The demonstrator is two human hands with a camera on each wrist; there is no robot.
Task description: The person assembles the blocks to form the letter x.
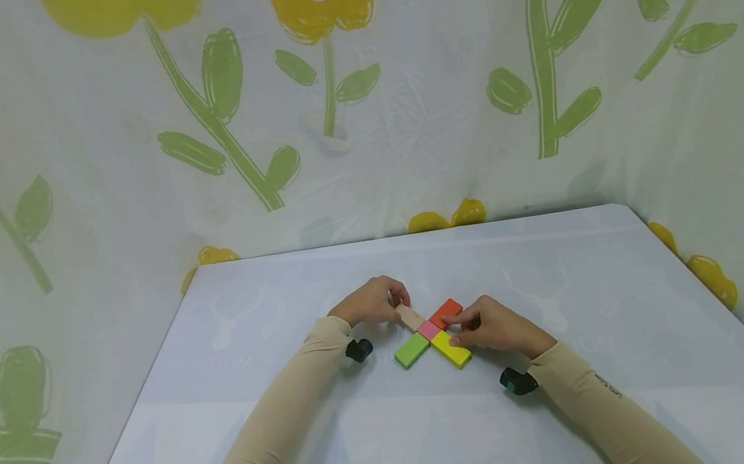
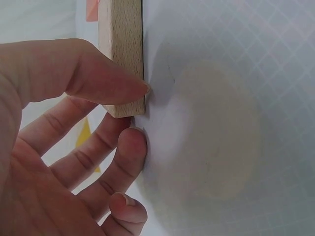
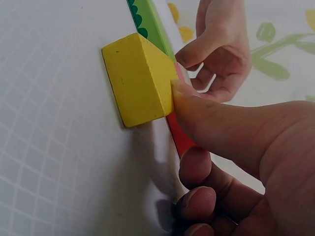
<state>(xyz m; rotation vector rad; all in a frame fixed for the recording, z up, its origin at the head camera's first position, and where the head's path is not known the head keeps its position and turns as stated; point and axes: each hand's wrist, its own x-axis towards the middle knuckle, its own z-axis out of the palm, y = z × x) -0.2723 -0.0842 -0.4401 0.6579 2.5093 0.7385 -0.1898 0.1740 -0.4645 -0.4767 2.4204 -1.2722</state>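
Five blocks form an X on the table: a pink block (image 1: 428, 330) at the centre, with an orange-red block (image 1: 447, 312), a yellow block (image 1: 451, 350), a green block (image 1: 412, 350) and a plain wooden block (image 1: 411, 318) around it. At the outer end of the wooden block, my left hand (image 1: 372, 301) pinches it, thumb (image 2: 113, 86) along one side and fingers opposite. My right hand (image 1: 498, 325) reaches in from the right. Its thumb (image 3: 206, 113) presses the side of the yellow block, while the index finger touches the orange-red one.
The pale table (image 1: 383, 432) carries a faint pattern and has its back edge against a white flowered sheet (image 1: 416, 134). Both forearms lie across the front, in beige sleeves, with a small dark wrist camera (image 1: 519, 381) under the right one and another (image 1: 359, 349) under the left.
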